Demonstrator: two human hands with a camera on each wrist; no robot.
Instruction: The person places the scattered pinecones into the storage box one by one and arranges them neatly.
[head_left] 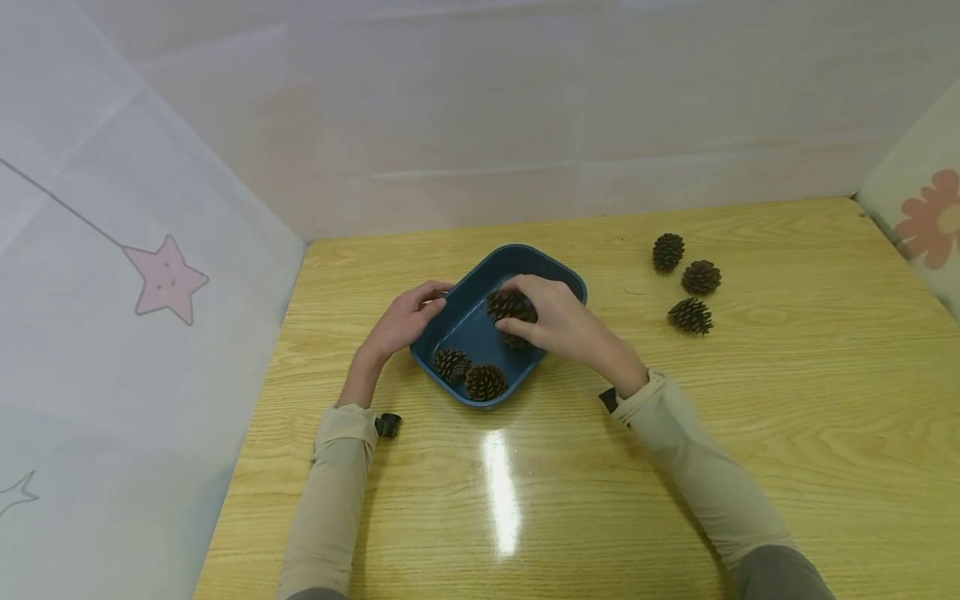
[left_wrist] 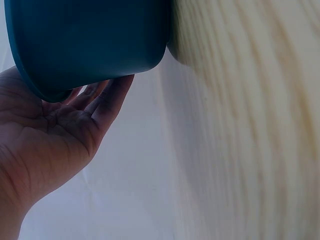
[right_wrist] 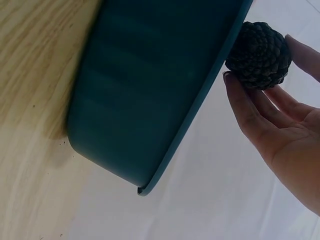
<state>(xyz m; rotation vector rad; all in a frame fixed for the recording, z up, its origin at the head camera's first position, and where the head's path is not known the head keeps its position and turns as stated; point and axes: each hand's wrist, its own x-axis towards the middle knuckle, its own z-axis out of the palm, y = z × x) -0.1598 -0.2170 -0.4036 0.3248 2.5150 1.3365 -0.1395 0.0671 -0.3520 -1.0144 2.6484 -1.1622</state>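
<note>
In the head view, a blue plastic basin (head_left: 471, 329) stands on the table. The left hand (head_left: 405, 321) holds its left side, thumb at the rim; in the left wrist view, the fingers (left_wrist: 112, 102) lie along the outer wall. Over the basin, the right hand (head_left: 558, 321) pinches a pine cone (head_left: 510, 307) between thumb and fingers. The right wrist view has this pine cone (right_wrist: 260, 56) just above the rim. Another pine cone (head_left: 517, 341) shows partly below it, and two pine cones (head_left: 452, 365) (head_left: 486, 382) lie at the basin's near end.
Three loose pine cones, one at the back (head_left: 667, 252), one in the middle (head_left: 701, 277) and one nearer (head_left: 691, 316), lie on the wooden table (head_left: 810, 400) to the right. A pale wall covering (head_left: 480, 117) rises behind the table, with another at the left.
</note>
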